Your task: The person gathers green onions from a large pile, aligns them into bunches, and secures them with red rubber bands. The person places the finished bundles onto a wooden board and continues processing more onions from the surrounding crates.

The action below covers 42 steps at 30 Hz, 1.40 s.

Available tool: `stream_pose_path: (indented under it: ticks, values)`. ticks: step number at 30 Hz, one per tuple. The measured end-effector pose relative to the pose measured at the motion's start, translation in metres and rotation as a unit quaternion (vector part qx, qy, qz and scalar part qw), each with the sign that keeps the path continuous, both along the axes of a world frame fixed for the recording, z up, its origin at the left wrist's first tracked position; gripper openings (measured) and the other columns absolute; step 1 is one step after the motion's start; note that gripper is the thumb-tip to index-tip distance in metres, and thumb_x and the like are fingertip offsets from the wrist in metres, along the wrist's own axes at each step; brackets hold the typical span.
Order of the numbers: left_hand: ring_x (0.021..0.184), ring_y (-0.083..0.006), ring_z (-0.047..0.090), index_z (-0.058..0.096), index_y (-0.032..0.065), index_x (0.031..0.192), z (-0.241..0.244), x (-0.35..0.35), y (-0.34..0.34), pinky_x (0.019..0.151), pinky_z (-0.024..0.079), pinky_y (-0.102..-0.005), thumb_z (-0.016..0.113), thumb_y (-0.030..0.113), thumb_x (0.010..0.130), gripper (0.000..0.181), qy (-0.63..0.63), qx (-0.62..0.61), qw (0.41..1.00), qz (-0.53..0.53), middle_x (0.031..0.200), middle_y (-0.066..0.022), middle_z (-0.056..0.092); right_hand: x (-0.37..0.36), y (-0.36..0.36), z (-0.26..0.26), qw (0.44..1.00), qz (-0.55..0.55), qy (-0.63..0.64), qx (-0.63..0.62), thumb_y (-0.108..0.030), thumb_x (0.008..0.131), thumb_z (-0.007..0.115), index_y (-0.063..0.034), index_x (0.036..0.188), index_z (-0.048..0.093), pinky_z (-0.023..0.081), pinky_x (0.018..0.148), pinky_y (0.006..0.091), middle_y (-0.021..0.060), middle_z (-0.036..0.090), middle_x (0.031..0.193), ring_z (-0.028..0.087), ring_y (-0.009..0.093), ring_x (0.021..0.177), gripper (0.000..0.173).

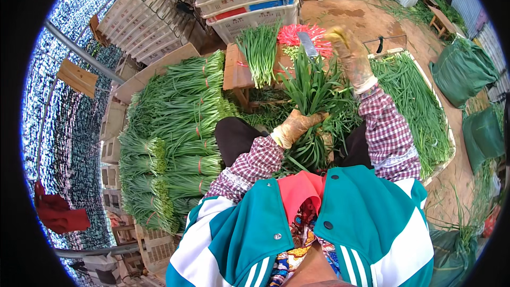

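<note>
My left hand [299, 125], in a stained glove, is closed around a bunch of long green leaves [312, 91] in front of my knees. Up and to the right is my gloved right hand [346, 46], beside a wide metal blade [308, 44]; whether its fingers grip the handle cannot be told. Behind the bunch, a low wooden bench [236, 73] bears a bundle of green stalks [261, 54] and a pile of pink-red ties [297, 34]. Many tied green bundles [195, 127] are stacked at the left.
A white crate rim [449, 131] surrounds loose green leaves at the right. Stacked white crates [247, 4] stand behind the bench, with more at the upper left. Green sacks [464, 71] stand far right. A small wooden stool [442, 20] is at the upper right. Loose leaves lie beneath the bench.
</note>
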<state>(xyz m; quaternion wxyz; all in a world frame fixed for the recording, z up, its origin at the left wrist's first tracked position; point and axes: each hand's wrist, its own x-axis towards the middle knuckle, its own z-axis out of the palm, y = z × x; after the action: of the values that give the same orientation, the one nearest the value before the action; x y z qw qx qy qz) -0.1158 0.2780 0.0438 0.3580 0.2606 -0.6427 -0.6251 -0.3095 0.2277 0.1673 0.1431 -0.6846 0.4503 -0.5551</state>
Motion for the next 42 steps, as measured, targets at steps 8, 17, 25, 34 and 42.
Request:
stream_pose_path:
  ticks: [8, 17, 25, 34, 42]
  values:
    - [0.105, -0.0144, 0.059, 0.059, 0.0015, 0.119, 0.013, -0.007, 0.007, 0.092, 0.046, -0.0310, 0.065, 0.009, 0.086, 0.034, 0.083, 0.101, 0.991, -0.025, 0.115, -0.0071, 0.064, 0.006, -0.018, -0.010, 0.976, 0.036, 0.213, -0.020, -0.024, 0.091, 0.060, -0.0012, 0.097, 0.062, 0.046, 0.081, 0.0386, 0.0154, 0.060, 0.092, 0.058, 0.030, 0.090, 0.024]
    - [0.109, -0.0158, 0.057, 0.057, 0.0005, 0.121, 0.036, 0.007, -0.005, 0.096, 0.044, -0.0292, 0.060, 0.008, 0.089, 0.033, -0.041, -0.092, 0.995, -0.013, 0.119, -0.0084, 0.061, 0.011, -0.005, -0.012, 0.922, -0.164, -0.331, 0.116, -0.035, 0.093, 0.056, -0.0055, 0.093, 0.062, 0.047, 0.070, 0.0310, 0.0078, 0.065, 0.090, 0.060, 0.019, 0.076, 0.030]
    - [0.103, -0.0165, 0.059, 0.047, 0.0005, 0.129, 0.030, -0.001, -0.006, 0.082, 0.051, -0.0303, 0.061, 0.005, 0.088, 0.043, 0.067, 0.156, 0.985, 0.017, 0.119, -0.0097, 0.059, 0.038, 0.037, 0.016, 0.938, 0.009, 0.345, -0.019, -0.026, 0.079, 0.070, -0.0076, 0.092, 0.065, 0.046, 0.077, 0.0402, 0.0101, 0.058, 0.088, 0.058, 0.026, 0.088, 0.023]
    - [0.088, -0.0139, 0.061, 0.055, 0.0018, 0.123, 0.041, -0.005, -0.012, 0.068, 0.051, -0.0266, 0.064, 0.011, 0.086, 0.039, 0.109, 0.130, 0.985, 0.030, 0.107, -0.0042, 0.063, 0.050, 0.035, -0.056, 0.965, 0.040, -0.228, 0.122, -0.014, 0.088, 0.064, -0.0038, 0.089, 0.059, 0.043, 0.071, 0.0249, -0.0027, 0.055, 0.081, 0.051, 0.009, 0.075, 0.011]
    - [0.111, -0.0154, 0.053, 0.058, 0.0029, 0.122, 0.056, -0.002, -0.014, 0.095, 0.042, -0.0291, 0.057, 0.006, 0.088, 0.034, 0.063, 0.065, 0.995, 0.042, 0.122, -0.0059, 0.058, 0.066, 0.033, -0.054, 0.873, 0.019, -0.464, 0.152, -0.016, 0.088, 0.065, -0.0040, 0.092, 0.062, 0.045, 0.071, 0.0260, 0.0001, 0.059, 0.082, 0.052, 0.009, 0.077, 0.013]
